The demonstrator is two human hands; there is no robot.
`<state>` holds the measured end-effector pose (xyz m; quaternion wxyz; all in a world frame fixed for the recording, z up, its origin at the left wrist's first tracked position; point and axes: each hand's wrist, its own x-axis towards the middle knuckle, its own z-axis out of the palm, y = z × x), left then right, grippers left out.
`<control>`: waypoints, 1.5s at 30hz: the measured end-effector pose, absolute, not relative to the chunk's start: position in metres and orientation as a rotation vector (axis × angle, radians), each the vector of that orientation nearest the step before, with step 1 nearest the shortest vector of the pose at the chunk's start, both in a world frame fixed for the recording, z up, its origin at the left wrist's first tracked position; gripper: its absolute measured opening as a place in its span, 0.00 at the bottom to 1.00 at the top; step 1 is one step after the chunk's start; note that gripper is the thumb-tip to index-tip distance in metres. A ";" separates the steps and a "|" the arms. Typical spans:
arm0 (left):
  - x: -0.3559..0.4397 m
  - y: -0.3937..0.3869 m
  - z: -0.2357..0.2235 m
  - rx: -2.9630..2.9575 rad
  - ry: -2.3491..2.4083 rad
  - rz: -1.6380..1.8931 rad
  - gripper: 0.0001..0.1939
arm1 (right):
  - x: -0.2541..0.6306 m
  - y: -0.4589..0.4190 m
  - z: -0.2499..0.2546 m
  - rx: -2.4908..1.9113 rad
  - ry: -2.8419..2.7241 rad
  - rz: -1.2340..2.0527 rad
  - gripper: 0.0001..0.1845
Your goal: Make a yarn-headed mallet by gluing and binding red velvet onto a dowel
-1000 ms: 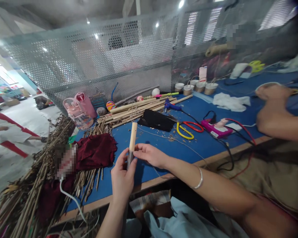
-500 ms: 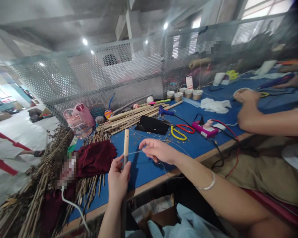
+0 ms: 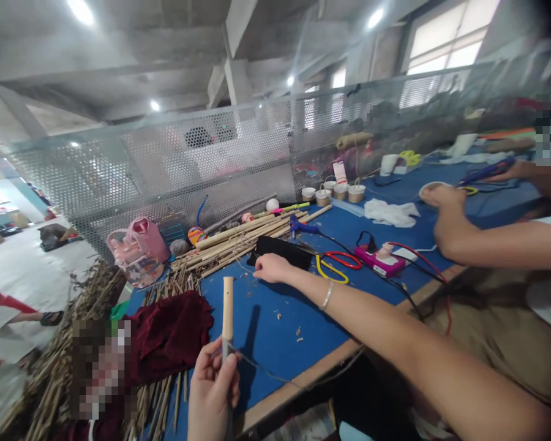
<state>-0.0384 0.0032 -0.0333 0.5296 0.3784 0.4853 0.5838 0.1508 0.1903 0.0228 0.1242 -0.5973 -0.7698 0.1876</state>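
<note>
Upright in my left hand [image 3: 213,383] is a wooden stick [image 3: 228,306], pale and bare at the top, with a grey lower part. The thumb and fingers wrap round the grey part. A thin grey cord [image 3: 275,376] runs from the stick at my thumb and sags rightward over the table edge. My right hand [image 3: 273,268] reaches forward over the table to the left front corner of a black cloth [image 3: 284,252]. Its fingers are drawn together; whatever they pinch is too small to make out. Beyond that hand lie several thin pale sticks [image 3: 239,236].
Scissors with red and yellow handles [image 3: 333,269], a blue glue gun [image 3: 303,226] and a purple power strip [image 3: 380,260] lie on the blue table. A dark red cloth [image 3: 169,331] covers dry stalks at left. At right, a co-worker's hand [image 3: 443,195] holds a white round piece.
My right hand has let go of the taut cord and moved forward to the black cloth. The cord now hangs slack. The stick and my left hand sit lower in view.
</note>
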 end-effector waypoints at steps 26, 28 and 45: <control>-0.040 0.003 -0.029 0.941 1.114 1.398 0.23 | 0.143 0.095 -0.001 -1.312 -2.178 0.339 0.27; -0.039 0.003 -0.028 0.942 1.099 1.399 0.22 | 0.142 0.087 0.005 -1.223 -2.163 0.284 0.15; -0.041 0.004 -0.024 0.954 1.061 1.450 0.23 | 0.169 0.043 -0.044 -0.959 -1.402 0.976 0.16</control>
